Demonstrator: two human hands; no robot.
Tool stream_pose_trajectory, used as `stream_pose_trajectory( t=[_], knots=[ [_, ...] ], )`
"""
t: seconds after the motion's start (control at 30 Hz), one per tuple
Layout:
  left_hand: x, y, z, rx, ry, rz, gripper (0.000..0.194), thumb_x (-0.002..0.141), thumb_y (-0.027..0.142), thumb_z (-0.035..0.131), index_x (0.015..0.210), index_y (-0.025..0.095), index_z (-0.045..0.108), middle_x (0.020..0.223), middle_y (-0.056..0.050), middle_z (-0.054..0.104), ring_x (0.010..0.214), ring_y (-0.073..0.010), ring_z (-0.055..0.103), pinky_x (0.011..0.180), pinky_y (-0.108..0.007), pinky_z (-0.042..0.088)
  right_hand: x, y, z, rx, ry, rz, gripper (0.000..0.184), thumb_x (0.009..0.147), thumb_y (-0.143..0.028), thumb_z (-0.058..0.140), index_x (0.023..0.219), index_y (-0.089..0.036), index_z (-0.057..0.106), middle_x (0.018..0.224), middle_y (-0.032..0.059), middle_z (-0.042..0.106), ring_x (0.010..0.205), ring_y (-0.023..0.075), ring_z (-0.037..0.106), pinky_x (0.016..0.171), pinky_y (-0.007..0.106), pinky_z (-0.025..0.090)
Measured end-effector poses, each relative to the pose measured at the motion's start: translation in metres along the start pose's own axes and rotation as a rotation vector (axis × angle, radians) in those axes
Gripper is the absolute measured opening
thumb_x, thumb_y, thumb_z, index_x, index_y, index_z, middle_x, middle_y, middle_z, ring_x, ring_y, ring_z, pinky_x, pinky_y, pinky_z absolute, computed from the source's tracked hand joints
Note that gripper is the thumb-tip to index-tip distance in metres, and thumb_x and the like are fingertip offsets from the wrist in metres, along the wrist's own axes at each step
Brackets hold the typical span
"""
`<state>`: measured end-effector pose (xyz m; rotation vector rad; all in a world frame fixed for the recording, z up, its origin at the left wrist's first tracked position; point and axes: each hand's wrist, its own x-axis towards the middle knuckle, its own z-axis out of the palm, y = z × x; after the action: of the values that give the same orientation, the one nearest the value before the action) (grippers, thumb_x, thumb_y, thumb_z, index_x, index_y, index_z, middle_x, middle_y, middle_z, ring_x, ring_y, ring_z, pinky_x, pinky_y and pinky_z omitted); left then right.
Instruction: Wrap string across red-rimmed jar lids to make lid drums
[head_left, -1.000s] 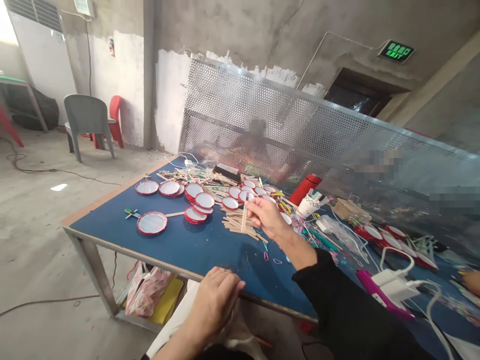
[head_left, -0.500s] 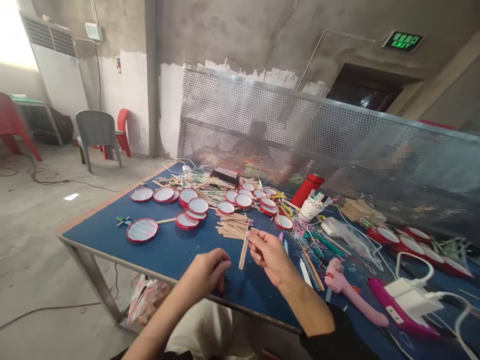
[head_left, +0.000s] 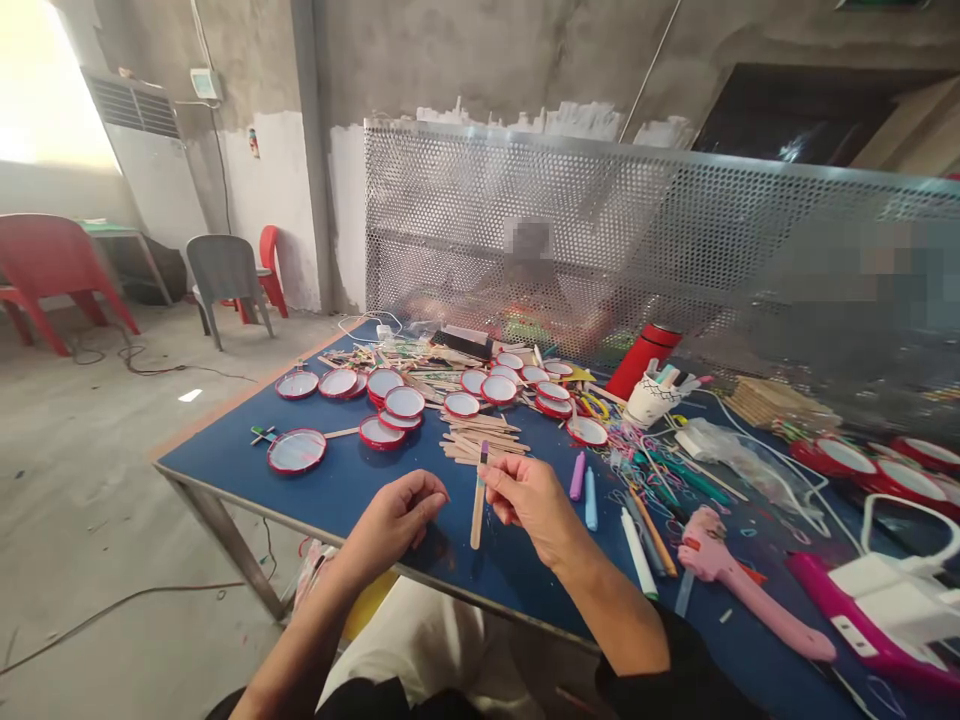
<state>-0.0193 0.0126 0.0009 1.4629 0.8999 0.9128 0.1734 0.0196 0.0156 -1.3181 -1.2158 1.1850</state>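
My right hand pinches a wooden craft stick between thumb and fingertips, held nearly upright above the table's front part. Its top end is purple, with a greenish band just below. Left of the stick, my left hand is closed, fingers curled inward and thumb against them; anything inside is hidden. Just beyond my hands lies a pile of plain craft sticks. A purple marker pen and a light blue marker pen lie right of my right hand.
Several red-rimmed white discs spread over the blue table. On the right are a pen cup, red flask, pink glue gun and magenta power strip. A perforated metal panel stands behind.
The view has turned slightly, shifting the table's things. My right hand has drawn the craft stick a little to the left and holds it more upright. My left hand has curled more.
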Motion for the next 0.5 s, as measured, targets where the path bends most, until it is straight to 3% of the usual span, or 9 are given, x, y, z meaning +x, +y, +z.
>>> stream_pose_trajectory(
  t=[0.13, 0.3, 0.37, 0.5],
  knots=[
    [-0.005, 0.0, 0.003, 0.324, 0.11, 0.171, 0.017, 0.091, 0.032, 0.055, 0.081, 0.019, 0.06, 0.062, 0.006, 0.049, 0.055, -0.0104, 0.046, 0.053, -0.021, 0.037, 0.007, -0.002, -0.003, -0.104, 0.056, -0.061, 0.037, 0.064, -0.054, 0.07, 0.056, -0.02, 0.056, 0.046, -0.0073, 0.042, 0.041, 0.0063, 0.031, 0.042, 0.022, 0.023],
    [-0.015, -0.008, 0.015, 0.75, 0.342, 0.494, 0.018, 0.095, 0.021, 0.049, 0.081, 0.02, 0.06, 0.071, 0.001, 0.058, 0.066, -0.014, 0.055, 0.063, -0.024, 0.045, 0.009, -0.003, 0.001, -0.252, 0.092, -0.112, 0.03, 0.067, -0.045, 0.068, 0.056, -0.019, 0.057, 0.053, -0.0053, 0.048, 0.053, 0.0099, 0.039, 0.054, 0.024, 0.032],
    [-0.017, -0.012, 0.021, 0.886, 0.359, 0.589, 0.02, 0.096, 0.019, 0.047, 0.083, 0.02, 0.061, 0.073, -0.001, 0.061, 0.068, -0.0156, 0.057, 0.064, -0.026, 0.046, 0.009, 0.001, 0.005, -0.319, 0.101, -0.111, 0.03, 0.07, -0.045, 0.065, 0.057, -0.02, 0.056, 0.051, -0.0058, 0.046, 0.052, 0.0103, 0.038, 0.053, 0.025, 0.032],
    [-0.021, -0.016, 0.026, 1.103, 0.278, 0.686, 0.024, 0.098, 0.019, 0.046, 0.081, 0.02, 0.063, 0.072, -0.002, 0.064, 0.066, -0.0178, 0.055, 0.065, -0.031, 0.04, 0.011, 0.008, 0.009, -0.485, 0.127, -0.106, 0.03, 0.076, -0.041, 0.062, 0.055, -0.021, 0.054, 0.05, -0.0051, 0.046, 0.051, 0.012, 0.041, 0.053, 0.025, 0.03]
  ],
)
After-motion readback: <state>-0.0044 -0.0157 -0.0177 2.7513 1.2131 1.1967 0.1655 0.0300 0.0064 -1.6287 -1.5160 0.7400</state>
